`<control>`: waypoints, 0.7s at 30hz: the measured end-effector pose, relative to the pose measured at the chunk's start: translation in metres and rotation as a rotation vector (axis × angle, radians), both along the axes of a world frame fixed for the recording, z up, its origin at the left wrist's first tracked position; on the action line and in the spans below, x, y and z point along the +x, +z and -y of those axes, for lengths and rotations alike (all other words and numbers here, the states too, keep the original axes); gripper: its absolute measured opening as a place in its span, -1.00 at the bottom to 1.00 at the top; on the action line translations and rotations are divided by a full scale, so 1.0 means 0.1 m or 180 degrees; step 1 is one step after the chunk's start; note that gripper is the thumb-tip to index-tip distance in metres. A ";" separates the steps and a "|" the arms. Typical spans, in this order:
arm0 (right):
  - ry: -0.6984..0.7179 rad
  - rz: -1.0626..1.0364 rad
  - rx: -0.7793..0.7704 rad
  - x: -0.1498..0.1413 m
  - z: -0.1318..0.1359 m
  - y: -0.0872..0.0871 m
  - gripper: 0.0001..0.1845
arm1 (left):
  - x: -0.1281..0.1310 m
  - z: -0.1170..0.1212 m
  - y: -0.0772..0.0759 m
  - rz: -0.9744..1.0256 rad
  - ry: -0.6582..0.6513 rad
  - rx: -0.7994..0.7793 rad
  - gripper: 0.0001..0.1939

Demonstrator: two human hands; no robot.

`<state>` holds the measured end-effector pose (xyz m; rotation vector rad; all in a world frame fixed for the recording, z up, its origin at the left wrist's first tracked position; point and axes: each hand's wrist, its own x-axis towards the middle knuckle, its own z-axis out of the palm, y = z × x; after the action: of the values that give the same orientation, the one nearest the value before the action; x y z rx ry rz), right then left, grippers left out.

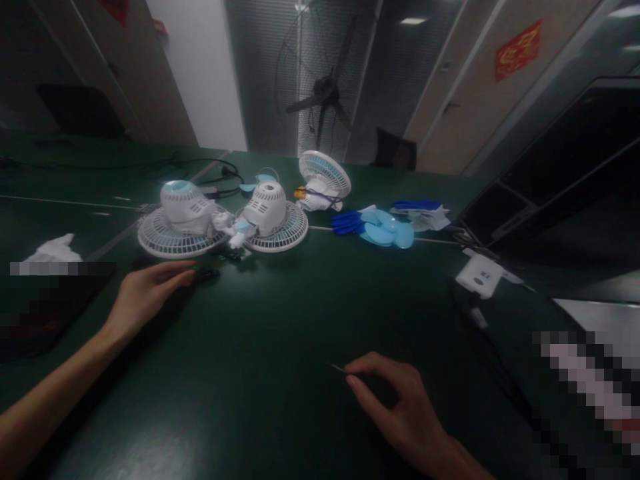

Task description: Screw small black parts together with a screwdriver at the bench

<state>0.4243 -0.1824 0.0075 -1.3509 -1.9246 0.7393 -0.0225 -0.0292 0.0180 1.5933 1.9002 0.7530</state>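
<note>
My left hand (145,292) reaches over the table, with its thumb and fingertips closed at the near end of a small black object (208,274) whose kind I cannot make out. Just beyond it, a white desk fan (189,208) lies face down with its motor housing up. A second fan (267,212) lies the same way to its right. Loose white and dark bits, too small to name, are between and in front of them. Low and right of centre, my right hand (397,397) pinches a thin metal piece (337,367) above the table.
A third small fan (324,179) stands tilted behind. Light-blue fan blades (387,228) and blue-white gloves (423,210) lie right of centre. A white box (480,274) with a cable is farther right. White crumpled material (53,250) lies left on the green table (270,327).
</note>
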 end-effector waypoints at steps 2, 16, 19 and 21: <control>0.0000 0.0013 -0.0029 0.00 0.00 0.00 -0.88 | 0.03 0.02 0.01 0.0131 0.0024 -0.0014 -0.28; 0.0067 0.0044 -0.0073 0.02 0.00 -0.03 -0.88 | 0.25 0.02 0.01 -0.0250 -0.0277 0.0185 -0.32; 0.0051 0.0046 -0.0036 0.01 0.00 -0.03 -0.89 | 0.26 0.02 0.01 -0.0233 -0.0202 0.0021 -0.28; 0.0055 0.0019 -0.0011 0.01 0.00 -0.02 -0.89 | 0.25 0.03 0.02 -0.0201 -0.0158 -0.0093 -0.27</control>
<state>0.4249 -0.1822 0.0055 -1.3415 -1.9428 0.7482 0.0029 -0.0323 0.0199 1.6581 1.8997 0.6583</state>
